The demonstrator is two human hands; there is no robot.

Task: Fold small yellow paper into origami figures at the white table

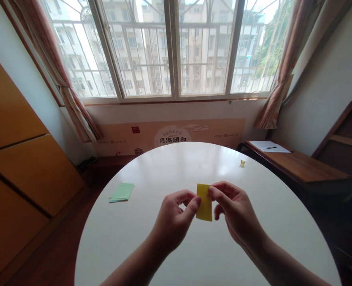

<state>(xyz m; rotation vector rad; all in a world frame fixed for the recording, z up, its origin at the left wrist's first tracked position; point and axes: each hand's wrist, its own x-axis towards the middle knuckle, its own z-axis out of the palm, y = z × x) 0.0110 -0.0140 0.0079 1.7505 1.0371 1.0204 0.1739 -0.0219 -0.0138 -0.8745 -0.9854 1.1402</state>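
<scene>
Above the white desk (119,242), well inside its edges: yellow paper rectangle (204,208); left hand (176,210), grip pinching left edge; right hand (237,204), grip pinching upper right corner. Step, apparently: two-handed positioning; next move calls for steady, aligned pinches.

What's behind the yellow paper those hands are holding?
The white table shows beyond the yellow paper. The left hand and right hand pinch it; any fingertips or part of the table directly behind it cannot be seen.

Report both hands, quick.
Left hand: closed, pinching the yellow paper at its left edge.
Right hand: closed, pinching its upper right corner.
</scene>
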